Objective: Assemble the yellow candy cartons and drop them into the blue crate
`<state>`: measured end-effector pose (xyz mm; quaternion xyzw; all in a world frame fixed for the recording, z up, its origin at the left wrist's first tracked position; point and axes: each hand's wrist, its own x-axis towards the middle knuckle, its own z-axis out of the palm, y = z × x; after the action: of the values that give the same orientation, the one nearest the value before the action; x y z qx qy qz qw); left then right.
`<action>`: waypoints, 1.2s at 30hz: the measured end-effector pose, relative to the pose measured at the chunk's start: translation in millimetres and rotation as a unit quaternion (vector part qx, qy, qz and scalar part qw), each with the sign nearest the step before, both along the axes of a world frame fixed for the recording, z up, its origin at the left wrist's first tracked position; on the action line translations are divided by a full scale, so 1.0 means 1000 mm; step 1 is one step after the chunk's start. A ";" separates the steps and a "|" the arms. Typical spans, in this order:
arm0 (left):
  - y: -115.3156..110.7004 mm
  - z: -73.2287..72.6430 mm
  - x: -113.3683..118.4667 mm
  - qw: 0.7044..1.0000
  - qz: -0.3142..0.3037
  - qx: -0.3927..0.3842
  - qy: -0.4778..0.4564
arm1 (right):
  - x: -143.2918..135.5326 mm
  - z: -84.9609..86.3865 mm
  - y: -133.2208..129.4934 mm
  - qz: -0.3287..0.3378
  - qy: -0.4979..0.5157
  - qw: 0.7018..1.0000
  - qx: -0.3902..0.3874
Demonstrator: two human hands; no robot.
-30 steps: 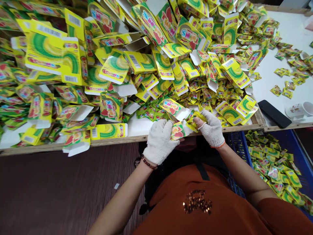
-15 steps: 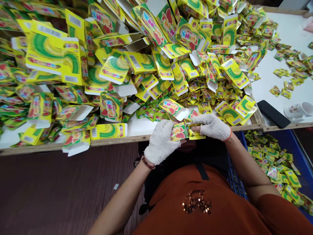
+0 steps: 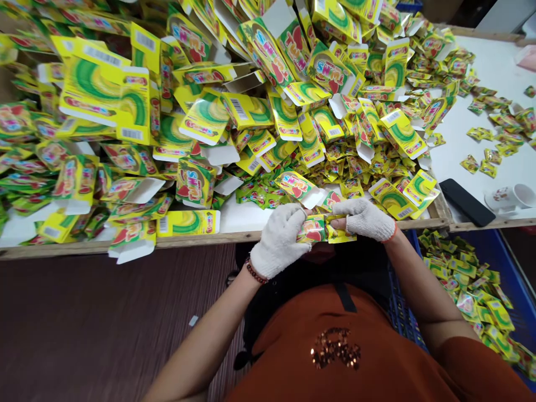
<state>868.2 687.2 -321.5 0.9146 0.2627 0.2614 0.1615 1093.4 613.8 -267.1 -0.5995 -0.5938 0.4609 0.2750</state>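
Observation:
My left hand (image 3: 280, 241), in a white glove, is closed round a small printed box (image 3: 313, 229) just past the table's front edge. At the box's right end, my right hand (image 3: 365, 219), also gloved, pinches a yellow candy packet (image 3: 341, 230) that touches or partly enters the box; which of these cannot be told. Beyond my hands, an open box (image 3: 298, 187) with a white flap lies on the pile. Green packets (image 3: 255, 192) and yellow packets (image 3: 355, 167) lie among the boxes.
A large heap of boxes (image 3: 92, 84) covers the white table. To the right are a black phone (image 3: 467, 202), a tipped cup (image 3: 508, 196) and scattered packets (image 3: 488, 162). Below them, a blue crate (image 3: 498, 257) holds many filled-looking packs (image 3: 477, 296). The wooden table edge (image 3: 234, 235) runs before me.
Both hands have shifted very slightly right with the box and packet. The view has moved a little, so the pile on the left appears further right.

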 end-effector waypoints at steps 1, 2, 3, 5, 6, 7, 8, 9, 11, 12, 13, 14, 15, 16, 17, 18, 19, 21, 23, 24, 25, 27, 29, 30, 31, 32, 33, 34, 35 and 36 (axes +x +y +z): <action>0.000 0.000 -0.001 1.000 -0.012 0.020 0.000 | 0.001 0.001 0.001 0.010 -0.008 1.000 -0.011; 0.000 -0.001 -0.001 0.999 -0.019 0.036 0.000 | 0.001 0.002 0.002 0.012 -0.021 1.000 -0.008; 0.000 -0.001 -0.001 0.999 -0.021 0.049 -0.001 | 0.001 0.002 0.003 0.010 -0.039 0.999 0.008; -0.001 -0.002 0.001 0.998 -0.021 0.061 0.000 | -0.003 0.000 0.005 0.002 -0.089 0.994 0.059; -0.003 -0.003 0.002 0.998 -0.018 0.062 0.003 | -0.006 -0.002 0.006 -0.004 -0.118 0.989 0.090; -0.004 -0.004 0.004 0.998 -0.010 0.060 0.005 | -0.010 -0.005 0.006 -0.013 -0.144 0.983 0.117; -0.006 -0.005 0.006 0.998 0.001 0.055 0.006 | -0.015 -0.008 0.006 -0.028 -0.167 0.976 0.137; -0.008 -0.006 0.007 0.999 0.015 0.047 0.005 | -0.019 -0.010 0.005 -0.047 -0.184 0.970 0.153; -0.011 -0.009 0.009 0.998 0.049 0.032 -0.002 | -0.024 -0.012 0.004 -0.072 -0.185 0.966 0.168; -0.012 -0.010 0.009 0.998 0.062 0.029 -0.004 | -0.024 -0.011 0.002 -0.071 -0.165 0.970 0.165; -0.013 -0.011 0.009 0.997 0.069 0.029 -0.004 | -0.023 -0.009 0.001 -0.062 -0.132 0.978 0.150; -0.013 -0.012 0.009 0.997 0.069 0.035 -0.001 | -0.020 -0.007 -0.001 -0.051 -0.090 0.987 0.122; -0.012 -0.012 0.008 0.997 0.064 0.047 -0.001 | -0.017 -0.004 -0.002 -0.046 -0.045 0.995 0.082; -0.011 -0.012 0.008 0.997 0.055 0.059 -0.001 | -0.014 -0.003 -0.003 -0.052 -0.007 0.998 0.035; -0.011 -0.012 0.008 0.997 0.045 0.069 -0.002 | -0.012 -0.002 -0.003 -0.070 0.021 0.997 -0.009; -0.010 -0.013 0.008 0.997 0.037 0.075 -0.002 | -0.010 -0.002 -0.003 -0.093 0.035 0.994 -0.040; -0.010 -0.013 0.009 0.997 0.031 0.075 -0.001 | -0.011 -0.003 -0.003 -0.115 0.038 0.991 -0.055; -0.011 -0.012 0.010 0.998 0.029 0.063 0.000 | -0.014 -0.006 -0.001 -0.146 0.025 0.988 -0.046; -0.012 -0.012 0.010 0.998 0.033 0.050 -0.002 | -0.018 -0.007 0.001 -0.146 0.033 0.988 -0.045; -0.012 -0.011 0.009 0.998 0.036 0.047 -0.004 | -0.020 -0.006 0.001 -0.140 0.054 0.987 -0.055; -0.012 -0.010 0.008 0.998 0.039 0.045 -0.003 | -0.021 -0.005 0.000 -0.138 0.082 0.985 -0.064; -0.011 -0.007 0.006 0.998 0.051 0.044 0.002 | -0.022 -0.001 -0.005 -0.160 0.133 0.976 -0.059; -0.009 -0.005 0.004 0.996 0.072 0.044 0.008 | -0.025 0.000 -0.012 -0.204 0.158 0.966 -0.031; -0.009 -0.005 0.005 0.996 0.082 0.043 0.009 | -0.028 0.000 -0.016 -0.219 0.166 0.961 -0.022; -0.010 -0.005 0.006 0.995 0.089 0.041 0.009 | -0.031 -0.002 -0.019 -0.221 0.176 0.959 -0.023; -0.011 -0.005 0.008 0.995 0.093 0.039 0.006 | -0.036 -0.004 -0.022 -0.209 0.186 0.960 -0.032; -0.013 -0.006 0.010 0.995 0.093 0.036 0.001 | -0.040 -0.007 -0.024 -0.189 0.194 0.962 -0.044; -0.015 -0.006 0.013 0.995 0.091 0.032 -0.007 | -0.044 -0.009 -0.025 -0.169 0.196 0.964 -0.057; -0.018 -0.006 0.016 0.996 0.088 0.026 -0.016 | -0.047 -0.010 -0.024 -0.149 0.190 0.968 -0.067; -0.020 -0.006 0.019 0.996 0.085 0.016 -0.028 | -0.048 -0.010 -0.023 -0.134 0.175 0.973 -0.070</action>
<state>887.3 666.8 -327.3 0.8839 0.3306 0.3034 0.1315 1045.4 590.4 -277.0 -0.6015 -0.4165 0.5581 0.3916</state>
